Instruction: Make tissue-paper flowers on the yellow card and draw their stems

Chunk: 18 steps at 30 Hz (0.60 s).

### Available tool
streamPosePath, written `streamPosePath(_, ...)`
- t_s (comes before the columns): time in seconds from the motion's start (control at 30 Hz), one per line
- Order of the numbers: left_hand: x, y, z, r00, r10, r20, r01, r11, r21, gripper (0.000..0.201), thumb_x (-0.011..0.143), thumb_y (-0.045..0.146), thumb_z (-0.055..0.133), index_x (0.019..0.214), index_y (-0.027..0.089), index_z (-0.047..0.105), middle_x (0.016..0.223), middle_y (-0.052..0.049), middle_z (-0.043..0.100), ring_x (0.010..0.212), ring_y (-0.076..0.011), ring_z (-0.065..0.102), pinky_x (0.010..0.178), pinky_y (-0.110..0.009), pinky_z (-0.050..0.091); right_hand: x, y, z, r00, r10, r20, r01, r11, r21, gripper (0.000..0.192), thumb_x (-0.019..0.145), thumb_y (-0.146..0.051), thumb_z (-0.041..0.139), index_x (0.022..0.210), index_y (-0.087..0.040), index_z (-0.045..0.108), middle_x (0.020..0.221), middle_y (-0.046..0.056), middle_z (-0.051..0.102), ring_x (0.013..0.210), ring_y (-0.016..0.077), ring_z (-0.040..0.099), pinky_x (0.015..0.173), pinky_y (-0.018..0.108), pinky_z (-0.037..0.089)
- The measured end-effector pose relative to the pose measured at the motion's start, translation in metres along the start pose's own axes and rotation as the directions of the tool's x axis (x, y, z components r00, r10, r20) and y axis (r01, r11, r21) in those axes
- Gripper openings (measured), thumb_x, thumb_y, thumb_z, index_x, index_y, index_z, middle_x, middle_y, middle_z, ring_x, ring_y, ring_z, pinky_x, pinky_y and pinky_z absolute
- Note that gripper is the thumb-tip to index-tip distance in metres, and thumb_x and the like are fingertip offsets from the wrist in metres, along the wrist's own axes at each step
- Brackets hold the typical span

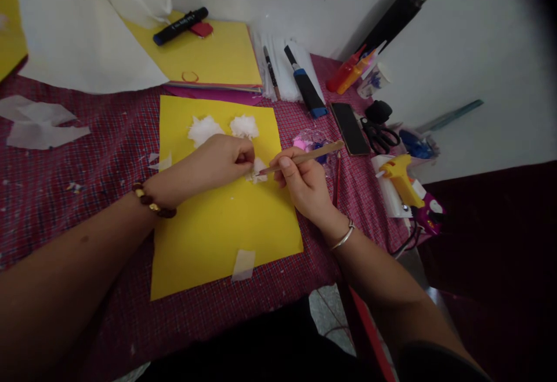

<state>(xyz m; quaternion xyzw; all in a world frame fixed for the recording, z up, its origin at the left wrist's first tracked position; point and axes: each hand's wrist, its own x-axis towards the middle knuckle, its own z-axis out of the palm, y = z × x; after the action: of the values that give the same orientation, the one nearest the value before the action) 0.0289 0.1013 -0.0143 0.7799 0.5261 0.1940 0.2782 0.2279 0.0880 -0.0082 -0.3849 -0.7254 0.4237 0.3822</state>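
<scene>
"Closest of all?"
"Two bare arms (87,248), one with a bead bracelet (152,202), one with a silver bangle (343,237)."
"And the hands?"
"Left hand (224,161): fingers bent in and pinched together, right beside a small white puff (260,167); cannot tell if holding any of it. Right hand (304,183): gripping one wooden stick (319,151), thin tip at that same puff."
"How many puffs?"
"Three, all on one yellow sheet (226,219). Two bigger white puffs (203,129) farther up."
"Any words to read?"
"Pale writing on one black marker (180,26), too blurry to read."
"What else around?"
"Off to the right: one phone (349,128), one pair of scissors (380,135), one yellow glue gun (398,173)."
"In the way?"
"Left hand, over the low edge of one big puff."
</scene>
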Motion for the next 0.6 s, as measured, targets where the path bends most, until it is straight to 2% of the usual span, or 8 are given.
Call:
streamPosePath(0.23, 0.0, 0.006, -0.009, 0.998, -0.06, 0.03, 0.06, 0.998, 0.023, 0.022, 0.077, 0.027, 0.049, 0.082, 0.016, 0.068, 0.076, -0.001, 0.068, 0.068, -0.0148, 0.059, 0.062, -0.024, 0.038, 0.002, 0.001, -0.001, 0.991, -0.106, 0.085, 0.12, 0.974, -0.19, 0.03, 0.1, -0.033, 0.041, 0.08, -0.021, 0.06, 0.077, 0.001, 0.061, 0.068, 0.0126, 0.055, 0.067, 0.028, 0.041)
streamPosePath(0.33, 0.001, 0.006, -0.009, 0.997, -0.073, 0.031, 0.072, 0.997, 0.012, 0.021, 0.077, 0.027, 0.05, 0.083, 0.016, 0.068, 0.076, -0.002, 0.069, 0.068, -0.0151, 0.059, 0.063, -0.025, 0.038, 0.002, 0.0, 0.0, 0.985, -0.112, 0.129, 0.141, 0.957, -0.252, 0.029, 0.1, -0.033, 0.041, 0.084, -0.021, 0.062, 0.079, 0.003, 0.062, 0.072, 0.0149, 0.056, 0.071, 0.03, 0.042)
streamPosePath(0.5, 0.001, 0.005, -0.007, 0.995, -0.096, 0.031, 0.097, 0.995, -0.03, 0.018, 0.076, 0.027, 0.053, 0.08, 0.017, 0.068, 0.074, -0.003, 0.069, 0.07, -0.0167, 0.06, 0.064, -0.026, 0.039, 0.003, -0.004, 0.003, 0.979, -0.097, 0.18, 0.129, 0.976, -0.176, 0.03, 0.097, -0.041, 0.045, 0.083, -0.023, 0.064, 0.087, 0.005, 0.065, 0.083, 0.018, 0.059, 0.08, 0.033, 0.044)
streamPosePath(0.6, -0.001, 0.008, -0.012, 0.993, -0.122, 0.002, 0.12, 0.979, -0.167, 0.016, 0.076, 0.027, 0.056, 0.077, 0.016, 0.067, 0.069, -0.002, 0.066, 0.063, -0.0144, 0.056, 0.06, -0.026, 0.039, 0.003, -0.005, 0.0, 0.992, -0.076, 0.105, 0.083, 0.994, -0.069, 0.032, 0.096, -0.044, 0.047, 0.08, -0.022, 0.063, 0.08, 0.003, 0.064, 0.074, 0.015, 0.057, 0.073, 0.03, 0.046)
